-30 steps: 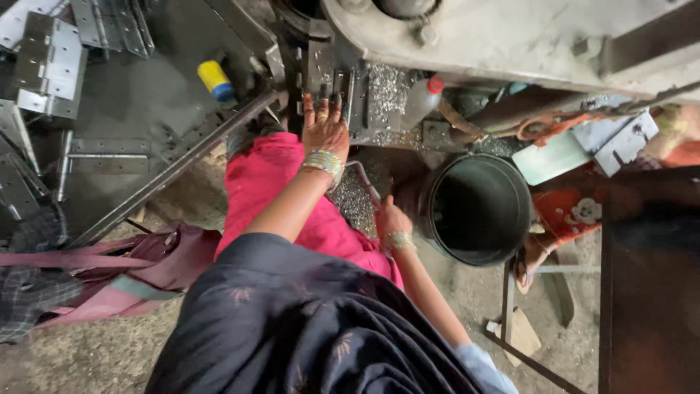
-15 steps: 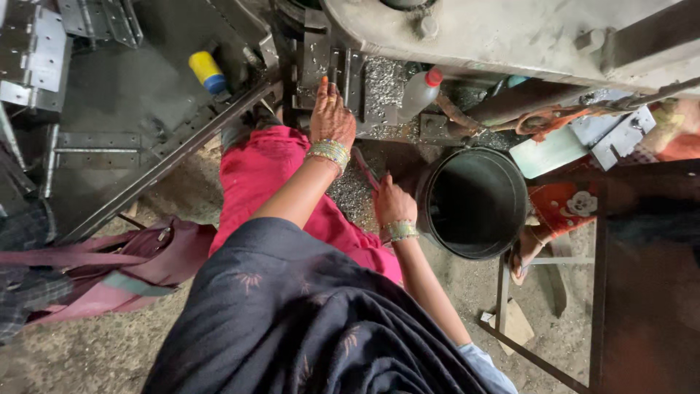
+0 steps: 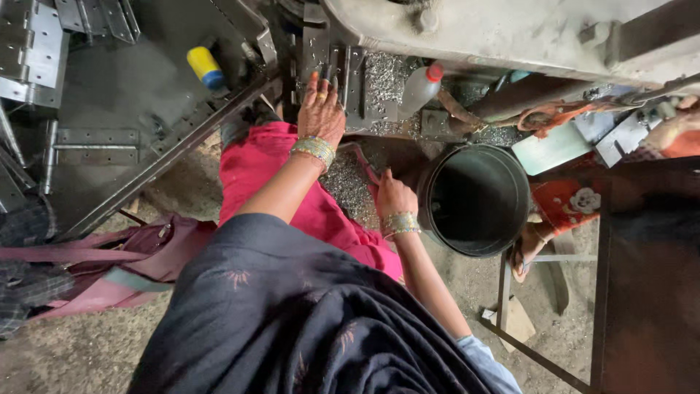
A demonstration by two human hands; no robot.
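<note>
Beside the black bucket (image 3: 477, 198), on its side nearest the machine bed (image 3: 368, 84), metal shavings (image 3: 348, 184) are spread between the 2 hands, the right hand (image 3: 394, 195) curled loosely nearest them, the left hand (image 3: 321, 111) laid flat and empty farther off.

We see our left hand (image 3: 321, 109) stretched flat, fingers spread, on the dark machine bed (image 3: 343, 69) strewn with silvery metal shavings (image 3: 383, 76). Our right hand (image 3: 394, 197) rests lower, fingers curled, just beside the black bucket (image 3: 477, 197), which stands upright and open below the machine bed.
</note>
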